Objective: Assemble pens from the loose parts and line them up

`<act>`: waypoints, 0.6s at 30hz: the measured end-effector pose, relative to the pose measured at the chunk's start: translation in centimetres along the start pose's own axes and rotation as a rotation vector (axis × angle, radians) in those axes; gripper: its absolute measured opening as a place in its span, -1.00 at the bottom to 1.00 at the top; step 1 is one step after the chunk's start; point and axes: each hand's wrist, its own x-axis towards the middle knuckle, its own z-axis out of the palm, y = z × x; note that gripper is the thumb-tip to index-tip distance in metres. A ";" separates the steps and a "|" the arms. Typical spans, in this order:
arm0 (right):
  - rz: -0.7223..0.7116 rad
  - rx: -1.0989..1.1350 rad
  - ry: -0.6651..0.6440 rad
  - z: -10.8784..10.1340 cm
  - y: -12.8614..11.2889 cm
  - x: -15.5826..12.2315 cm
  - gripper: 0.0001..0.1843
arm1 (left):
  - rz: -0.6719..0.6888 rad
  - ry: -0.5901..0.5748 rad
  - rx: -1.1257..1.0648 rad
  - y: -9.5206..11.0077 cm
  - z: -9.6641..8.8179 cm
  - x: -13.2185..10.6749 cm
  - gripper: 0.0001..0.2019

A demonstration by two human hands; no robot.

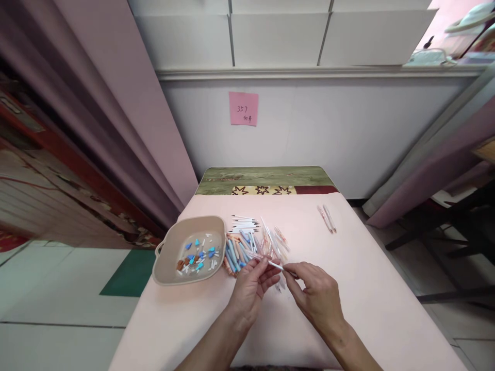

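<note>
My left hand (253, 281) is closed with thumb and fingertips around a slim, pale pinkish pen barrel (253, 255). A thin white refill (275, 265) stretches from that barrel toward my right hand (315, 288). Thumb and forefinger of the right hand pinch the refill's near end, where a small dark tip shows; the fingers partly hide it. Just behind my hands lies a heap of blue, peach and clear pen parts (235, 252). White refills with dark tips (244, 224) lie side by side beyond the heap.
A beige basin (162, 268) at the left holds small blue, brown and white pieces. Two pens (327, 219) lie at the right on the pink-covered table (371, 288). A pink note (243, 108) is stuck to the wall behind. A curtain (154, 139) hangs at the left.
</note>
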 end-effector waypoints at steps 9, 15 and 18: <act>0.064 -0.009 0.057 1.4 0.0 0.0 -0.61 | 0.022 -0.026 -0.027 -0.3 -0.2 0.1 -0.90; 0.353 -0.035 0.026 -1.6 5.0 -0.3 -0.73 | 0.058 0.111 -0.113 1.8 -0.6 1.0 -0.92; 0.455 -0.121 -0.167 -1.2 7.4 -2.2 -0.82 | 0.081 0.137 -0.143 2.9 -0.4 1.5 -0.88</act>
